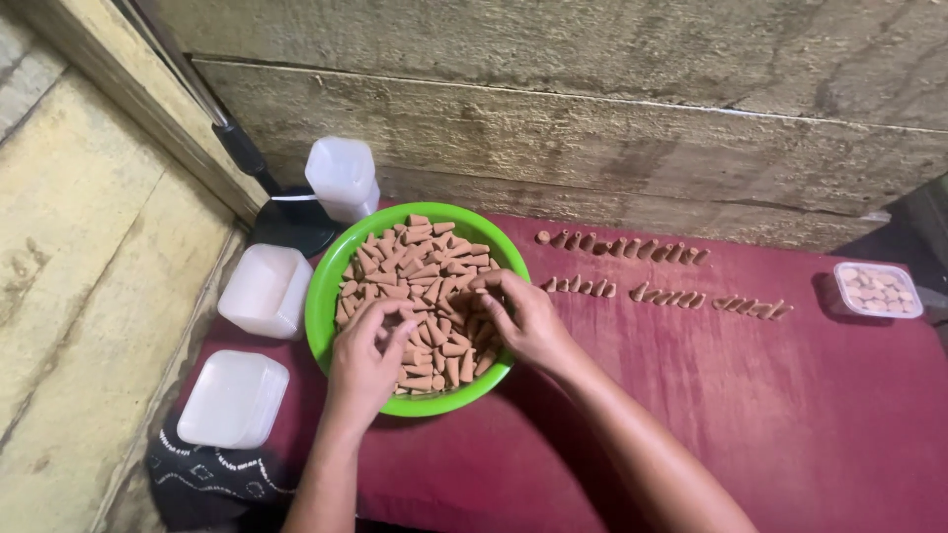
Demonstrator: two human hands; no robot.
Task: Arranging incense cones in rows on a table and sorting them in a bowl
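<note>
Both hands dig in the green bowl (pixel 321 296) of incense cones (pixel 425 266) at the worktop's left edge: left hand (pixel 363 360) and right hand (pixel 523 321) pinch cones. Two cone rows (pixel 652 271) line the far edge; three white boxes (pixel 265 289) crowd the left.

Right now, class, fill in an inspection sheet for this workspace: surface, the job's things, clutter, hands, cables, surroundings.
Surface: dark red cloth covering the work area.
Job's things: green bowl full of small brown cones; two rows of cones laid out on the cloth to the right of it.
Clutter: stacks of white plastic containers left of the bowl; one lidded clear container with cones inside at the far right.
Hands: left hand and right hand both in the bowl, fingers among the cones; whether either grips any cannot be told.
Cables: nothing seen.
Surroundings: rough wooden plank wall behind; black patterned fabric at lower left.
</note>
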